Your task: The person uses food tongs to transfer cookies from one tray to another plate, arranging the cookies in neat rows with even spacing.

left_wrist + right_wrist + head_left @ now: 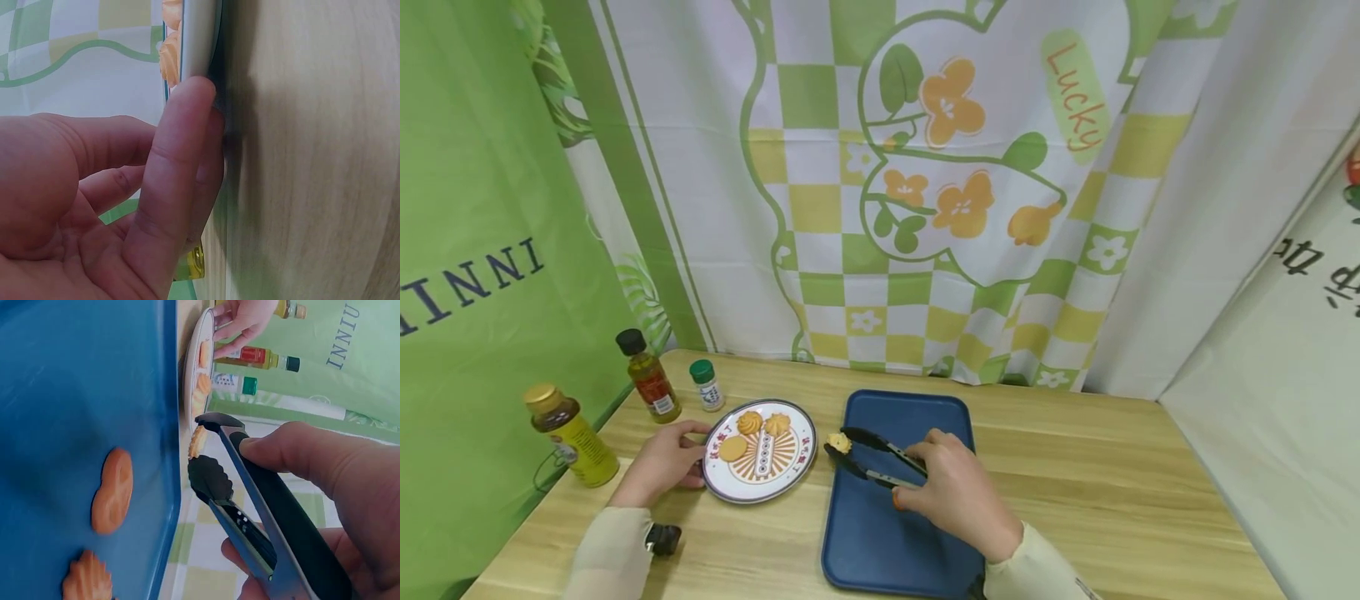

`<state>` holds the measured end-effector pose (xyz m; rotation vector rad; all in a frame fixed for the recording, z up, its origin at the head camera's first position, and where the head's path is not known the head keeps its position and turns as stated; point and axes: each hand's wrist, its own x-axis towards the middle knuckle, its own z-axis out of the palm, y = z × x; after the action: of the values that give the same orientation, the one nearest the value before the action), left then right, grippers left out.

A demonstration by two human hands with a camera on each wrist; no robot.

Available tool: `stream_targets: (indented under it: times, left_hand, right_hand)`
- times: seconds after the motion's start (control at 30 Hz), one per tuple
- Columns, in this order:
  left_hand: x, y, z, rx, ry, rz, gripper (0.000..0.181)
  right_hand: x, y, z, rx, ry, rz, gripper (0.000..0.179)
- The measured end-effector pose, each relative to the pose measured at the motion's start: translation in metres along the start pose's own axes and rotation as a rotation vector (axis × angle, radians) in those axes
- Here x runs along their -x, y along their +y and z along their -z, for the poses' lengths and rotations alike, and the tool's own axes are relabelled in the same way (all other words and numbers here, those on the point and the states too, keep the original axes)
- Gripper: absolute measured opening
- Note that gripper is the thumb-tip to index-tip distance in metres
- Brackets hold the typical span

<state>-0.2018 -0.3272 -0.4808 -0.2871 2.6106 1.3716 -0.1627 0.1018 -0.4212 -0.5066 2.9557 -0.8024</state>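
My right hand (958,492) grips a pair of black-and-silver tongs (250,506), thumb along one arm. A small ridged cookie (838,442) is pinched between their scalloped tips, over the tray's left edge and right of the plate. With thumb and bent fingers, my left hand (666,461) holds the left rim of a white printed plate (747,493). Two swirled cookies (777,424) and one flat round cookie (733,448) lie on it. In the right wrist view, an oval cookie (112,490) and a ridged shell-like cookie (87,578) sit on the blue tray (880,550).
Beyond my left hand stand a gold-capped yellow bottle (580,446), a black-capped oil bottle (653,387) and a green-capped shaker (707,386). A patterned curtain (820,275) hangs behind the wooden table (1097,483). A green cloth hangs on the left, a white one on the right.
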Motion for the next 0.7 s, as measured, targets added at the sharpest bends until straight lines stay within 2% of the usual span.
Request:
stream_targets:
  times: [0.33,0.7]
  left_hand:
    - [-0.001,0.000,0.000,-0.006,0.005,0.006,0.049]
    - [0.003,0.004,0.000,-0.003,0.003,-0.003,0.049]
  right_hand:
    - [-0.019,-0.022,-0.023,-0.053,0.002,0.055,0.049]
    - [-0.043,-0.048,-0.047,-0.060,-0.015,0.085,0.053]
